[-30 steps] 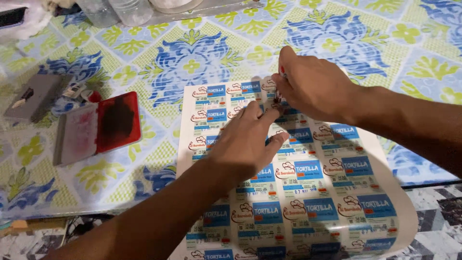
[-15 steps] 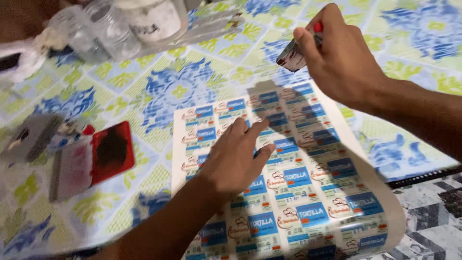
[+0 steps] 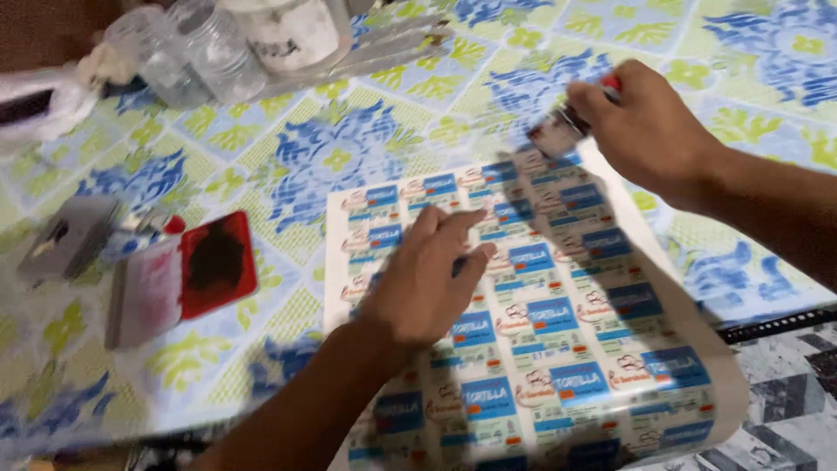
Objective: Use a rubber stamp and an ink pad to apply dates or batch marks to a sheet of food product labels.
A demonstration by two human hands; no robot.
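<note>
Sheet of labels (image 3: 558, 349): a large white sheet printed with rows of blue, white and orange labels, lying on the counter (image 3: 349, 157), its near end hanging over the counter edge above a grey patterned floor (image 3: 785, 410). Left hand (image 3: 427, 279): palm down, fingers spread and flat on the middle of the sheet, pressing it; grip open, holding nothing. Ink pad (image 3: 187, 275): an opened red case with a dark pad, lid folded out to its left, lying on the counter well to the left of the sheet. Grey flat object (image 3: 70, 235): just beyond the ink pad, blurred, kind not clear. Right hand (image 3: 649, 131): raised above the far right corner of the sheet, fingers pinched shut on one label (image 3: 554, 135) lifted off the sheet; a small red thing shows at the fingertips, too blurred to tell. Counter cover: a cloth with blue and yellow-green flower tiles. Clear jars (image 3: 187, 52): at the far left edge, beside a white tub (image 3: 292, 30). White plastic bag (image 3: 44, 105): far left corner.
</note>
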